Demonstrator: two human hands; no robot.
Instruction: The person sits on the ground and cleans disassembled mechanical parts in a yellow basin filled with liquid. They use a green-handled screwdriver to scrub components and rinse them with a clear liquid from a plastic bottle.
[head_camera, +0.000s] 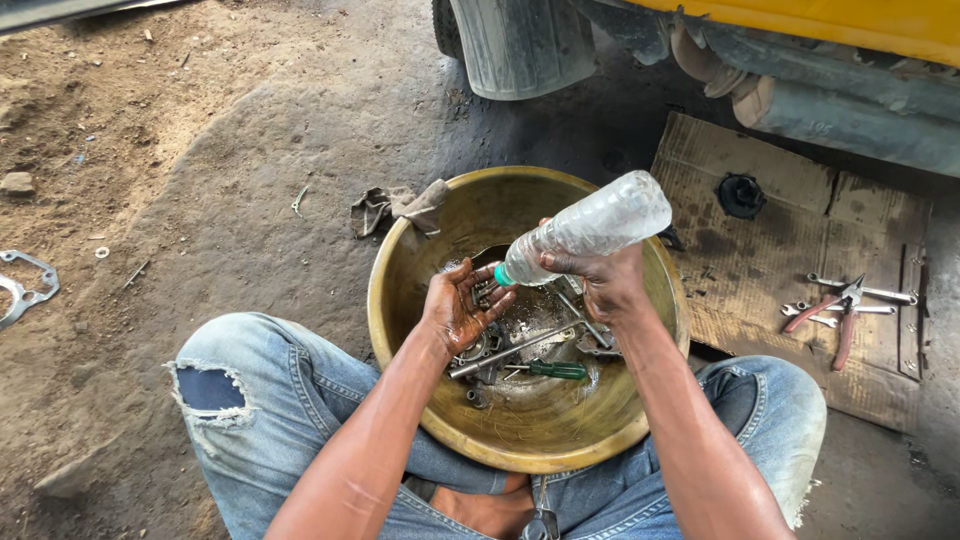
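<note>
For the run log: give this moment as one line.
right hand: grips tilted plastic bottle | left hand: open, cupped under bottle mouth | below: brass bowl holding metal parts

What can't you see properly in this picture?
Head view only:
- Parts under the hands: the left hand and right hand cover some metal bits in the bowl.
- Bottle: too clear to tell how much liquid is inside.
- Vehicle: cut off by the top edge.
- Metal ring: cut off by the left edge.
- Black cap on the cardboard: too small to identify.
</note>
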